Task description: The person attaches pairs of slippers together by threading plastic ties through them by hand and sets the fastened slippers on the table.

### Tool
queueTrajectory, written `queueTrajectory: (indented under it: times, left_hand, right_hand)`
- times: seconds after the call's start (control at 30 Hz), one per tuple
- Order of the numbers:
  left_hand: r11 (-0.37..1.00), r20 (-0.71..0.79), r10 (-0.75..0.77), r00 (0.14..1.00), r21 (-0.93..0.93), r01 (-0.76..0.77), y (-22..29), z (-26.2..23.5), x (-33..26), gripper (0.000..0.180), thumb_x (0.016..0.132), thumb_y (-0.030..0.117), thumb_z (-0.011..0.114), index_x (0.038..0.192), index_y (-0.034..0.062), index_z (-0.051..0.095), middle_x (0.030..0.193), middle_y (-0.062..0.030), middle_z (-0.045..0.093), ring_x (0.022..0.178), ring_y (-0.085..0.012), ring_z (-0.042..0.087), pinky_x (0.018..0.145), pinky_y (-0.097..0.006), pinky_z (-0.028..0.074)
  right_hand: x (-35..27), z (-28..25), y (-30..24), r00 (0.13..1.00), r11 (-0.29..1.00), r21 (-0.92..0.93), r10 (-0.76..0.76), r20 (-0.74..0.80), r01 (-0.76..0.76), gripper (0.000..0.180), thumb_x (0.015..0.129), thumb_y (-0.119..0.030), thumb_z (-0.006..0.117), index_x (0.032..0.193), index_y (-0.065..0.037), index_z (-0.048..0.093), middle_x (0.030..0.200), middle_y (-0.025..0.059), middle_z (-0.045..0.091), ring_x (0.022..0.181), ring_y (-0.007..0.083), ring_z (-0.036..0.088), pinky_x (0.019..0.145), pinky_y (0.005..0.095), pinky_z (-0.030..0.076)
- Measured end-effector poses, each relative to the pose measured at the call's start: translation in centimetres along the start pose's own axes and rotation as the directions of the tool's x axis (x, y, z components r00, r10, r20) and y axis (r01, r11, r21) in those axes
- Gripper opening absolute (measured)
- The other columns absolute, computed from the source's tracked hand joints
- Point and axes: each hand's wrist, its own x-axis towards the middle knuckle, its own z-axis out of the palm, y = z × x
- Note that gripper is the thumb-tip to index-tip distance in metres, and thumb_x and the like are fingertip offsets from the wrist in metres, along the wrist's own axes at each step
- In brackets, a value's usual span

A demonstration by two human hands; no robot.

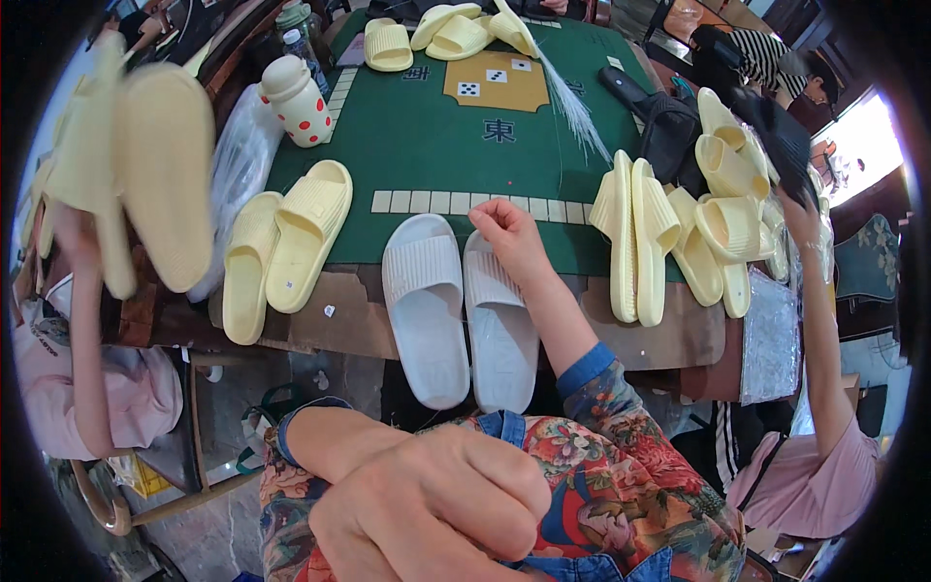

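Observation:
A pair of pale grey slippers (424,315) lies side by side at the table's near edge, heels toward me. My right hand (509,238) is over the toe of the right slipper, thumb and fingertips pinched together; what they hold is too small to make out. A faint thin line runs down between the two slippers. Close to the camera, above my lap, my left hand (432,504) is closed with its knuckles up. Its fingertips are hidden, so I cannot make out what is in it.
Cream slippers (308,238) lie left, more cream slippers (635,242) right, others at the back. A bundle of white threads (572,102) hangs from the far pile. A dotted bottle (296,102) stands far left. People at both sides lift slippers; the left one holds a blurred cream pair (167,179).

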Motion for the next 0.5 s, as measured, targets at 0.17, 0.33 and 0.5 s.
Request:
queueTrajectory:
  times: [0.17, 0.33, 0.5]
  left_hand:
    - [0.851, -0.128, 0.133, 0.983, 0.522, -0.047, -2.7, -1.8, -8.3, 0.013, 0.077, 0.009, 0.045, 0.077, 0.0008, 0.055, 0.073, -0.0162, 0.058, 0.058, -0.0288, 0.054, 0.055, -0.038, 0.045]
    - [-0.075, -0.658, -0.428, 0.62, 0.71, 0.701, -6.7, -3.9, -16.8, 0.045, 0.071, 0.014, 0.062, 0.105, -0.008, 0.044, 0.11, -0.0266, 0.046, 0.1, -0.0407, 0.044, 0.086, -0.042, 0.036]
    - [-0.098, -0.722, -0.358, 0.592, 0.66, 0.745, -12.6, -4.4, -16.0, 0.068, 0.063, 0.024, 0.07, 0.114, -0.0091, 0.038, 0.11, -0.0276, 0.042, 0.105, -0.043, 0.037, 0.09, -0.047, 0.03]
  right_hand:
    - [0.2, 0.2, -0.4, 1.0, 1.0, -0.002, 0.02, 0.007, -0.02, 0.011, 0.082, -0.017, 0.058, 0.083, -0.006, 0.058, 0.068, -0.0062, 0.05, 0.063, 0.0021, 0.042, 0.057, 0.0169, 0.033]
    - [0.7, 0.1, -0.3, 0.999, 0.997, 0.08, 0.012, -0.034, -0.01, 0.013, 0.08, -0.017, 0.06, 0.08, -0.005, 0.059, 0.064, -0.007, 0.048, 0.059, 0.0016, 0.04, 0.052, 0.0174, 0.032]
    - [0.5, -0.4, -1.0, 0.999, 0.993, 0.113, -0.012, -0.037, 0.016, 0.012, 0.08, -0.017, 0.06, 0.082, -0.005, 0.058, 0.066, -0.0065, 0.049, 0.06, 0.0019, 0.041, 0.054, 0.0171, 0.033]
